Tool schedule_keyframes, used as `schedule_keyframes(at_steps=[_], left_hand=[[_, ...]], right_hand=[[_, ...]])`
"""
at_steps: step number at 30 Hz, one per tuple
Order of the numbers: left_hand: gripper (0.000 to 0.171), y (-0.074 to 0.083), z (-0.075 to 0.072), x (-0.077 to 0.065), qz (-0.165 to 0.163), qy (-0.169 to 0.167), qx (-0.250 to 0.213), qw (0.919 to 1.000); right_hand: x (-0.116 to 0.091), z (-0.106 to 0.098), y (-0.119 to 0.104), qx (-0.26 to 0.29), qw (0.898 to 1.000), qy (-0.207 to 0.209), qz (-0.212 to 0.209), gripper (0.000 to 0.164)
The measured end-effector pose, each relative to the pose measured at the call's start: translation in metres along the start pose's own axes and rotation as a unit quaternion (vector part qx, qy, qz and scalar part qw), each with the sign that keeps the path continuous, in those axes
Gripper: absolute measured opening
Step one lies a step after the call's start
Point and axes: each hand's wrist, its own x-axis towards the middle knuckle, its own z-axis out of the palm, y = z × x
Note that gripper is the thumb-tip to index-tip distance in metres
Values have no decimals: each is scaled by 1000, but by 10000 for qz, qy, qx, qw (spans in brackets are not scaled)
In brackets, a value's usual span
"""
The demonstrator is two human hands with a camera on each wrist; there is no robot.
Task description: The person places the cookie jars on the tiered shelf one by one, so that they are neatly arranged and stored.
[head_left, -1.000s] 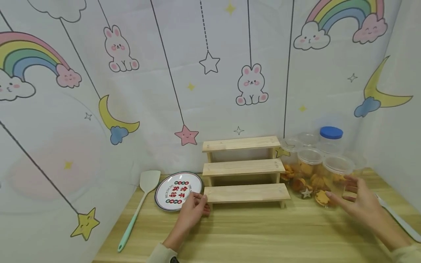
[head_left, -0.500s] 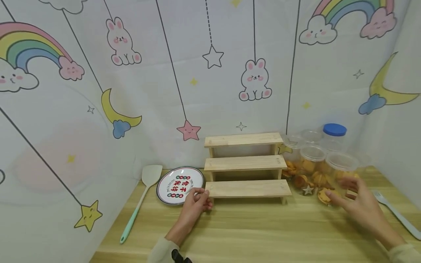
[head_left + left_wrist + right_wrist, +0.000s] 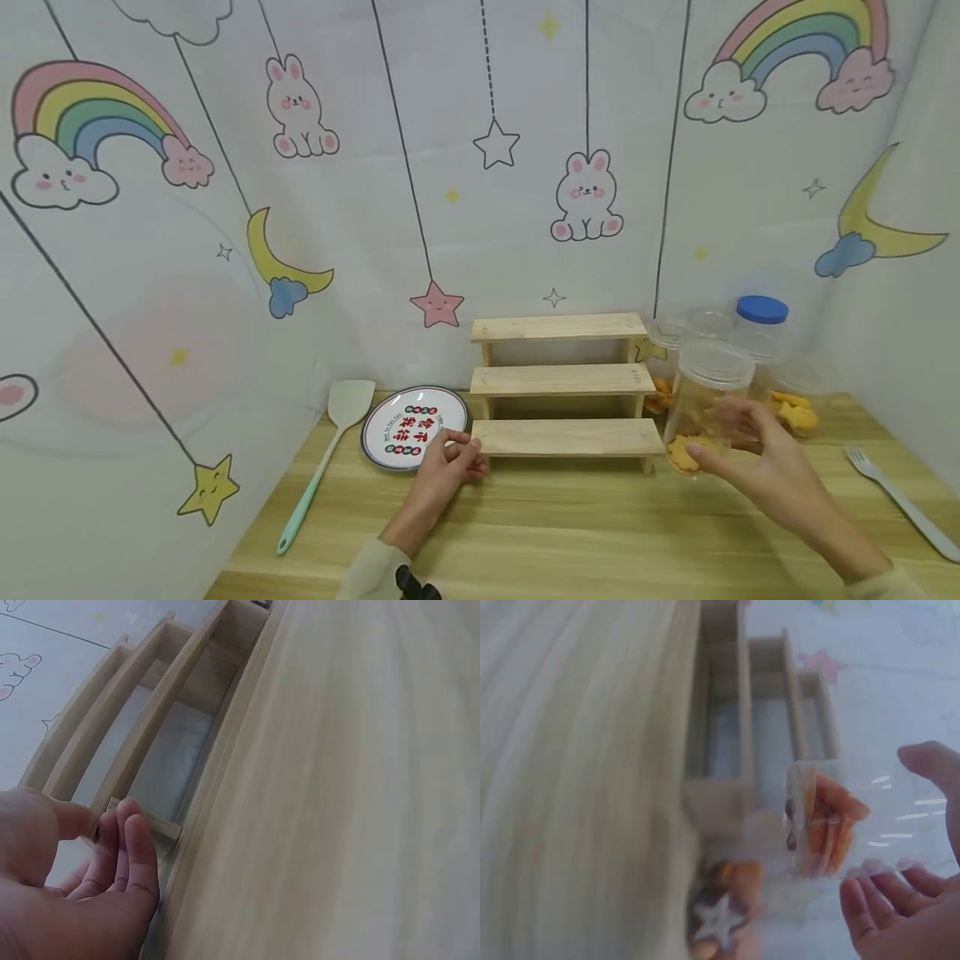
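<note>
My left hand [image 3: 446, 467] pinches the left end of the lowest step of a three-tier wooden stand [image 3: 562, 437]. In the left wrist view, the thumb and curled fingers of that hand [image 3: 90, 892] meet at the corner of the stand [image 3: 154, 720]. My right hand [image 3: 780, 479] grips a clear plastic jar [image 3: 693, 408] with orange, biscuit-like pieces at its bottom, just right of the stand. The right wrist view has this jar [image 3: 885, 825] between thumb and fingers, its base toward the stand; that view is blurred.
Left of the stand lie a printed plate [image 3: 382, 429] and a spatula [image 3: 348, 404]. Behind the held jar are more clear jars, partly hidden, one with a blue lid [image 3: 762, 310]. Another jar with biscuits [image 3: 798, 408] stands at right, and a pale fork [image 3: 900, 492] lies near it.
My right hand has moved left with the jar, out from the group of jars toward the stand. The left hand stays at the stand's end. The head view has shifted slightly.
</note>
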Motion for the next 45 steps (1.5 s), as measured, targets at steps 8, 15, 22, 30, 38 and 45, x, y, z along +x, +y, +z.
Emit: schedule_keyframes(at_steps=[8, 15, 22, 30, 38, 45], left_hand=[[36, 1, -7, 0, -76, 7, 173, 9998], [38, -3, -10, -2, -112, -46, 172, 9998], [38, -7, -10, -3, -101, -105, 188, 9997], [38, -6, -10, -2, -65, -87, 195, 9998], [38, -6, -5, 0, 20, -141, 141, 9998], [38, -2, -5, 4, 48, -140, 136, 9998]], right_hand=[[38, 32, -60, 402, 9951, 49, -905, 62], [83, 74, -89, 1265, 9865, -78, -1036, 68], [120, 105, -114, 1279, 9864, -161, -1018, 78], [165, 122, -130, 1371, 9862, -186, -911, 85], [196, 133, -136, 1270, 9901, -194, -563, 87], [210, 152, -126, 473, 9950, 112, -868, 92]])
